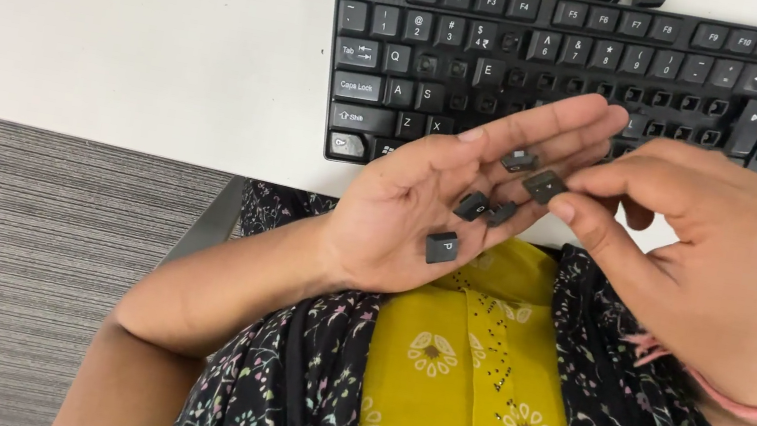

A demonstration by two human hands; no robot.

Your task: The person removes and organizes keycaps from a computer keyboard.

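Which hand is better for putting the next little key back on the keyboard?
Probably the right hand: its fingertips already pinch a black keycap. The left hand lies palm up, cupping other loose keycaps, beside the keyboard with its empty slots.

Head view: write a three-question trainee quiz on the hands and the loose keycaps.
1. True or false: the left hand lies palm up with loose keycaps on it.
2. What does the right hand pinch at its fingertips? A) a keycap B) a pen C) a cable
3. Fill in: the keyboard on the white desk has many ____ sockets in its letter rows.

Key: 1 true. 2 A, the pinched keycap sits over the left hand's fingers. 3 empty.
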